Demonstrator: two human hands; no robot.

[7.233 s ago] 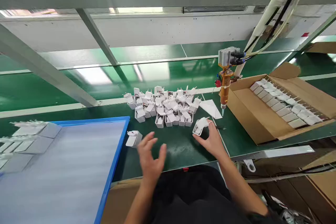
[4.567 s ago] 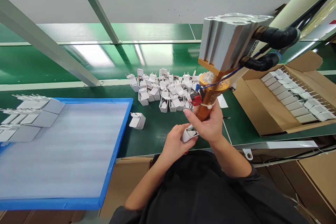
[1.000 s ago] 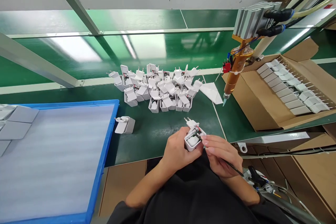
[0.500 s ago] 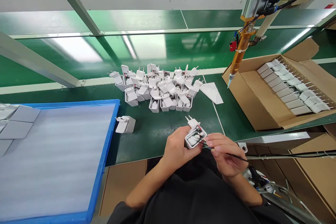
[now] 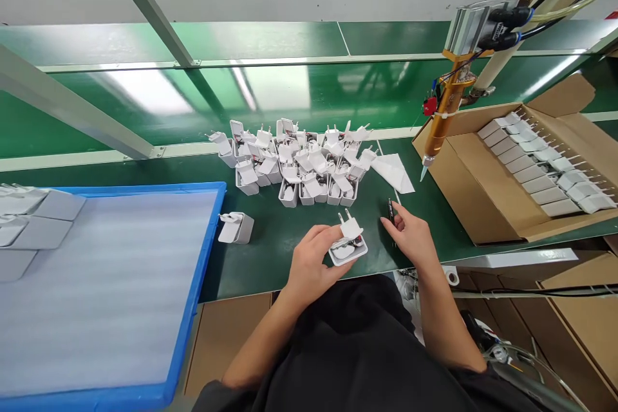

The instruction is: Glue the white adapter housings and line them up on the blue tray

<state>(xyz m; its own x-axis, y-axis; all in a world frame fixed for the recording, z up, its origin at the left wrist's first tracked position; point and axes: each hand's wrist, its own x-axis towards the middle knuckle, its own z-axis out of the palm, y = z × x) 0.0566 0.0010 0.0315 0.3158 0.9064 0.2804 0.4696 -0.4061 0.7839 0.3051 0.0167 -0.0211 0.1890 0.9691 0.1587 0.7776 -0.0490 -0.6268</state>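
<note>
My left hand is closed around a white power adapter housing near the table's front edge. Its lid, carrying a two-pin plug, is tilted up off the open top; wires and small parts show inside. To the right, my right hand is low over the green tabletop, fingers curled at slim black tweezers with pale lettering. The tweezers point toward me, and the fingers partly cover them. A single white adapter stands left of my left hand.
Several open white adapters cluster at the back, beside a folded white sheet. A blue-rimmed tray holds adapters at left. An orange dispenser hangs near a cardboard box containing rows of adapters.
My right hand has pulled the tweezers out of the adapter housing and moved them up and right to the tabletop. My left hand has shifted slightly left and turned the housing.
</note>
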